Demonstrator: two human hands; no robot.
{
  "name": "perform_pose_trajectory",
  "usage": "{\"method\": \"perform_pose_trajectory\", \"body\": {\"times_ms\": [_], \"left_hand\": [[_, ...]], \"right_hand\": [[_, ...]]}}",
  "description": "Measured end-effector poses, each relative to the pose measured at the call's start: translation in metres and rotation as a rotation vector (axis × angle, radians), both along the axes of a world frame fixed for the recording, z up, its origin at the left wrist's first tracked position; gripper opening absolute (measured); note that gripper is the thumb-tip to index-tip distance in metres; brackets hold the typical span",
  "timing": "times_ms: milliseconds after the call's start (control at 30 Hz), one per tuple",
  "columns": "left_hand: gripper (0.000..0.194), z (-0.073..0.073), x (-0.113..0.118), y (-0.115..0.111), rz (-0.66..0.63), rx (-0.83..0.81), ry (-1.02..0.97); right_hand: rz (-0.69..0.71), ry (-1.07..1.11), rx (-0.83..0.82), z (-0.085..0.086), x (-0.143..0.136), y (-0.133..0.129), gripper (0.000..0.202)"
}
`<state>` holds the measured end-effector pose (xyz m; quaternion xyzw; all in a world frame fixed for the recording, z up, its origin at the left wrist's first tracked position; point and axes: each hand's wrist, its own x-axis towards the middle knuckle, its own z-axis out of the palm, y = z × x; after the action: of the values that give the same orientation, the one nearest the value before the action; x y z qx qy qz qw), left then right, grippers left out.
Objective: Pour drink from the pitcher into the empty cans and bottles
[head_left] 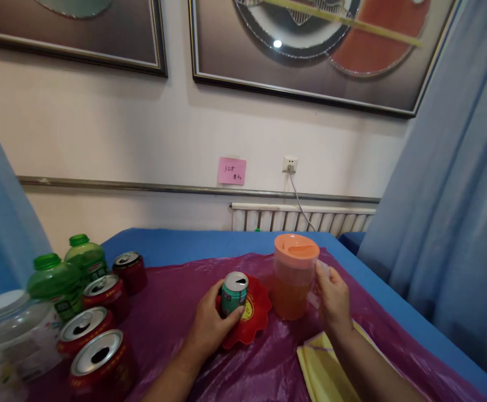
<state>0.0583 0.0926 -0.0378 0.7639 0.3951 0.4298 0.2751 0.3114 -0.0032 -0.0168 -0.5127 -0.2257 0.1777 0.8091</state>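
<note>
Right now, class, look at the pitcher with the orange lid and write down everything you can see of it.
The pitcher is clear plastic, by its look, with a flat orange lid closed on top. Orange liquid fills most of it. It stands upright on the purple plastic sheet, just right of the red scalloped dish. The right hand holds its handle side, fingers curled around the handle. The left hand is apart from it, holding a green can.
</note>
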Motion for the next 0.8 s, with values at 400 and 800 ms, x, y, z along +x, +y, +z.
{"method": "perform_pose_trajectory", "body": {"times_ms": [400, 800], "left_hand": [[0.059, 0.003, 0.003, -0.005, -0.006, -0.026, 0.02], [0.059, 0.007, 0.004, -0.008, -0.027, -0.046, 0.032]], "right_hand": [[0.133, -0.021, 0.011, 0.002, 0.052, 0.014, 0.057], [0.143, -0.012, 0.042, -0.016, 0.087, 0.015, 0.054]]}}
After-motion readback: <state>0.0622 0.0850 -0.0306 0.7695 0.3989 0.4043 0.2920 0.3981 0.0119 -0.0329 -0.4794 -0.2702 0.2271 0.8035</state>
